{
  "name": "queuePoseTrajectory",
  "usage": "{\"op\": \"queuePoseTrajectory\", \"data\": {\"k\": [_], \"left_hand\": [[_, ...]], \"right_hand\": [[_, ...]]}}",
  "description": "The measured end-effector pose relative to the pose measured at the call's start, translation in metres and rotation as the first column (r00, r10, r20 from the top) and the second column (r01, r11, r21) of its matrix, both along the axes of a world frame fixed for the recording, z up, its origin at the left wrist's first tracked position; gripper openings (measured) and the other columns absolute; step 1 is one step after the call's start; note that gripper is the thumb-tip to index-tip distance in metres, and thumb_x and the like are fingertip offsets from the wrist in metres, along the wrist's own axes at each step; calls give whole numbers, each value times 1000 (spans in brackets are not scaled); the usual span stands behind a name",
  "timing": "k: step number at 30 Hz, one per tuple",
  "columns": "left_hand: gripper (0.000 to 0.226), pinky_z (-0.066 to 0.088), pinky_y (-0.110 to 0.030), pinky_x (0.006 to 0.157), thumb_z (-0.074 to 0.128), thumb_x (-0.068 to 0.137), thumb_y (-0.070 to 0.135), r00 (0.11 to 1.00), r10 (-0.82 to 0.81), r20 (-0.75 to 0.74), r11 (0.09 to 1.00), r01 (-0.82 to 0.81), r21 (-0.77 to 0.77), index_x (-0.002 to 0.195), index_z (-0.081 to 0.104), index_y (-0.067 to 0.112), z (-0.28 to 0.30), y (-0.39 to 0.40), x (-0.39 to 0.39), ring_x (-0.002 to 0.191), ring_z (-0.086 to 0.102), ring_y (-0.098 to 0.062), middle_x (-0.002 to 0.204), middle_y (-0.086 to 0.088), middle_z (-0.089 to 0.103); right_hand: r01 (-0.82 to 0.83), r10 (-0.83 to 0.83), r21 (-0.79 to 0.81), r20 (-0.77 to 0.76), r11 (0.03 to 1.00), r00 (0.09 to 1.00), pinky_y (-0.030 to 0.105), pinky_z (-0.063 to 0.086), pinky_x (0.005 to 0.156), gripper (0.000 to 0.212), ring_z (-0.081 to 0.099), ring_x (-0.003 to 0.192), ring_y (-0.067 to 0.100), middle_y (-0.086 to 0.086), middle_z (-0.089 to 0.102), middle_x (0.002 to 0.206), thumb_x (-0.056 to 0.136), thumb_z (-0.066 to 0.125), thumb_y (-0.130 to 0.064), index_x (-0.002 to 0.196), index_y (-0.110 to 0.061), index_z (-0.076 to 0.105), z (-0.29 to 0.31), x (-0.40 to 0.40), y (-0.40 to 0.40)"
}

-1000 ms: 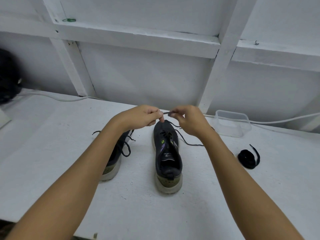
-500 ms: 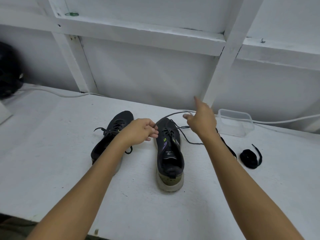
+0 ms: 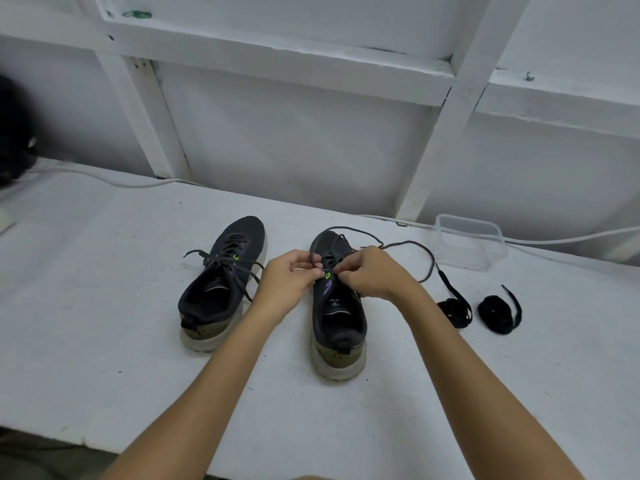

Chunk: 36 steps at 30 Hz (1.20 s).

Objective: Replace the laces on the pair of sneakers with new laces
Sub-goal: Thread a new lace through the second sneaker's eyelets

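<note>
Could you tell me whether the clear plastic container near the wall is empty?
Empty, apparently: the clear plastic container shows only the white table through its walls.

Your two hands meet over the right sneaker point(image 3: 337, 306), so that shoe's lacing area is taken up. The left sneaker point(image 3: 221, 285) stands just beside it, a narrow strip of white table point(image 3: 104, 306) between them, crossed by your left forearm. A loose lace point(image 3: 408, 247) loops off to the right behind your right hand. Further right lie two bundles of black laces point(image 3: 491, 311), with a clear plastic container point(image 3: 469, 240) behind them by the wall. Open tabletop spreads left of the left sneaker and along the near edge.
</note>
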<state>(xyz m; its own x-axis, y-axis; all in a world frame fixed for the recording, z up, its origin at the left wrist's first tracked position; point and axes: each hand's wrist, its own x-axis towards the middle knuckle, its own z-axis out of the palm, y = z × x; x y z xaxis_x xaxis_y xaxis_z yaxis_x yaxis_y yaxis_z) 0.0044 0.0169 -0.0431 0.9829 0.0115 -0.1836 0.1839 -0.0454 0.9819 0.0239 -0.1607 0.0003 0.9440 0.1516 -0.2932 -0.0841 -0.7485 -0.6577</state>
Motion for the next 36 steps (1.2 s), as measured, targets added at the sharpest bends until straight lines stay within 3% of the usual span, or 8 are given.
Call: {"op": "queuePoseTrajectory", "data": {"k": [3, 8, 12, 15, 19, 27, 31, 36], "left_hand": [[21, 55, -26, 88, 73, 85, 1, 999, -7, 36, 995, 3, 96, 89, 72, 21, -6, 0, 1, 84, 70, -7, 88, 3, 76], [16, 52, -14, 80, 72, 89, 11, 982, -85, 170, 922, 13, 388, 93, 71, 26, -6, 1, 1, 82, 67, 1, 89, 12, 74], [15, 45, -7, 72, 71, 90, 15, 969, -120, 214, 876, 2, 482, 93, 69, 29, -3, 2, 2, 81, 62, 7, 85, 18, 70], [14, 42, -3, 69, 70, 90, 14, 968, -127, 215, 875, 7, 485, 94, 70, 28, -1, 2, 1, 80, 61, 7, 84, 18, 69], [14, 49, -12, 72, 72, 89, 14, 970, -93, 225, 884, -23, 467, 91, 70, 29, -5, -2, -1, 79, 64, 3, 83, 13, 72], [14, 50, -12, 80, 74, 89, 18, 984, -28, 175, 900, -51, 434, 102, 78, 23, 6, 2, 5, 85, 68, 0, 87, 10, 76], [24, 51, -22, 95, 68, 93, 27, 996, -15, 82, 908, -21, 417, 116, 75, 23, 12, 7, 5, 100, 69, -2, 99, 7, 77], [23, 51, -17, 82, 70, 87, 44, 997, -55, 53, 911, 29, 410, 109, 73, 38, 17, 0, -10, 92, 65, 9, 89, 20, 75]], "right_hand": [[79, -71, 95, -81, 992, 994, 32, 63, 79, 20, 72, 84, 17, -7, 74, 88, 88, 65, -20, 99, -26, 80, -6, 2, 0], [141, -116, 188, -138, 972, 984, 26, 60, 72, 16, 69, 92, 16, -3, 74, 94, 90, 67, -19, 97, -27, 79, -10, 0, -2], [200, -156, 260, -179, 945, 971, 22, 56, 67, 19, 66, 85, 11, -2, 73, 96, 90, 69, -15, 103, -24, 80, -12, -2, 0], [267, -206, 333, -209, 904, 956, 18, 54, 62, 19, 64, 79, 8, -2, 75, 94, 89, 72, -13, 103, -22, 81, -18, -5, 1], [265, -211, 343, -187, 901, 959, 15, 52, 58, 19, 67, 77, 6, -6, 76, 91, 87, 76, -14, 103, -22, 81, -24, -4, 1], [226, -224, 413, -55, 882, 973, 25, 57, 86, 24, 71, 97, 10, -6, 77, 104, 87, 80, -23, 110, -21, 79, -36, -3, 13], [156, -165, 289, 9, 945, 986, 24, 55, 85, 13, 70, 91, 9, -6, 77, 96, 93, 72, -27, 102, -22, 80, -34, -1, 21], [58, -74, 174, 91, 983, 993, 27, 51, 74, 15, 64, 81, 12, -4, 70, 85, 99, 61, -25, 91, -18, 71, -34, -4, 16]]}}
